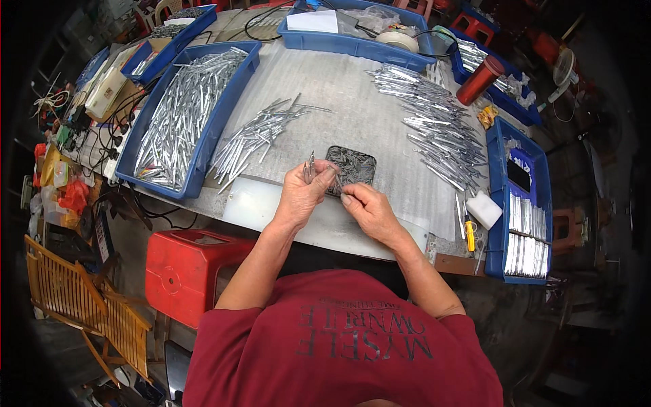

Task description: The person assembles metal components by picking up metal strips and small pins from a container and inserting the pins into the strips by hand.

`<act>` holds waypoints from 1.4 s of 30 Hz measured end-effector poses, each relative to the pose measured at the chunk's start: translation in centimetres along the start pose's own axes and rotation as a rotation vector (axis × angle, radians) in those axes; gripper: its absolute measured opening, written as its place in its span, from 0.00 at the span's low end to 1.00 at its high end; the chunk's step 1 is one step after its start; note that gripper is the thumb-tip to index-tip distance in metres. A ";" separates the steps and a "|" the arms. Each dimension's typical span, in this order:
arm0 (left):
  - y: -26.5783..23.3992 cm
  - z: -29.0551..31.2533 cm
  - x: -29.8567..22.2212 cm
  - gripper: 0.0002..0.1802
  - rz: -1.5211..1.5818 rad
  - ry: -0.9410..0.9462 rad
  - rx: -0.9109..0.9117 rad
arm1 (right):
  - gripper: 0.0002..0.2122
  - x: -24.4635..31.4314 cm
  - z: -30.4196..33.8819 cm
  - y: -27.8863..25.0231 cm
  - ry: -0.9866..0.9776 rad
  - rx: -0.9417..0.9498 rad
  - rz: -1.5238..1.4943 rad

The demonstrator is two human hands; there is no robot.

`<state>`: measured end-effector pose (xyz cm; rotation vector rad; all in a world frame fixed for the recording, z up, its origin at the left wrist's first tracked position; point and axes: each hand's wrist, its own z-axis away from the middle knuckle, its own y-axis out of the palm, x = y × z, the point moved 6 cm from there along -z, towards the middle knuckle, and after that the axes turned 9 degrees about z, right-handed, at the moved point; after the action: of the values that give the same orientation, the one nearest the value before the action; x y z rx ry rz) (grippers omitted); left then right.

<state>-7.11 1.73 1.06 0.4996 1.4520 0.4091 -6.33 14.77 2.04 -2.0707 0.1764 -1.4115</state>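
Observation:
My left hand (305, 193) is closed, with slim silvery metal pieces (311, 165) poking up past its fingers. Just to its right, my right hand (368, 211) has thumb and fingers pinched together at the near edge of a small dark tray (373, 169). What the right fingertips hold, if anything, is too small to make out. Many short, thin dark metal parts (352, 163) fill the tray. A loose pile of thin silvery metal strips (254, 139) lies left of my hands. A larger spread of similar strips (441, 129) covers the right side of the table.
A long blue bin (251, 61) full of silvery strips stands at the left. Another blue bin (319, 45) sits at the back. At the right are a red cylinder (481, 79), a yellow-handled screwdriver (469, 234), a white block (484, 209) and a blue tray (498, 203) with stacked strips.

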 end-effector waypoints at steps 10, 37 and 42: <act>1.6 0.8 1.1 0.04 -0.016 0.080 -0.048 | 0.06 -0.3 0.9 0.0 0.115 -0.049 0.052; -1.7 1.4 2.0 0.07 -0.464 0.004 0.019 | 0.05 -3.9 -4.1 0.0 -0.079 0.251 0.871; -1.8 1.3 2.1 0.07 -0.477 0.015 0.028 | 0.05 -4.1 -4.1 -1.2 -0.018 0.150 0.643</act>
<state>-5.75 1.33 -1.63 0.1604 1.5367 0.0125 -11.96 15.85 0.42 -1.6840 0.6445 -0.9727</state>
